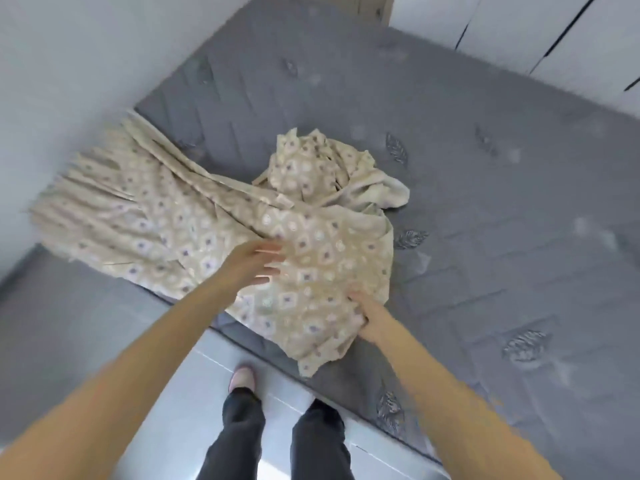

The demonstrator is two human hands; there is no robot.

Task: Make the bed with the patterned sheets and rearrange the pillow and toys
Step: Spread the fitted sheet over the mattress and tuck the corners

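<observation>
Beige cloth printed with small purple-and-white diamonds, the patterned sheet (207,220) is lying bunched on the bare grey mattress (485,237), and motion blur is smearing much of its print. Its left end is spreading in pleats against the wall (69,64), where it is hard to tell whether it is resting on the bed or hanging past the edge. The right hand (372,323) is gripping the sheet near the bed's near edge, its fingertips buried in the folds. The left hand (249,268) is reaching over the middle of the cloth with fingers straight and spread, holding nothing; blur is hiding whether they are touching it. The sheet's long axis is running from the wall across to the right hand. A crumpled heap is pointing toward the far side, and one corner is hanging over the near edge above the pale floor (194,393).
</observation>
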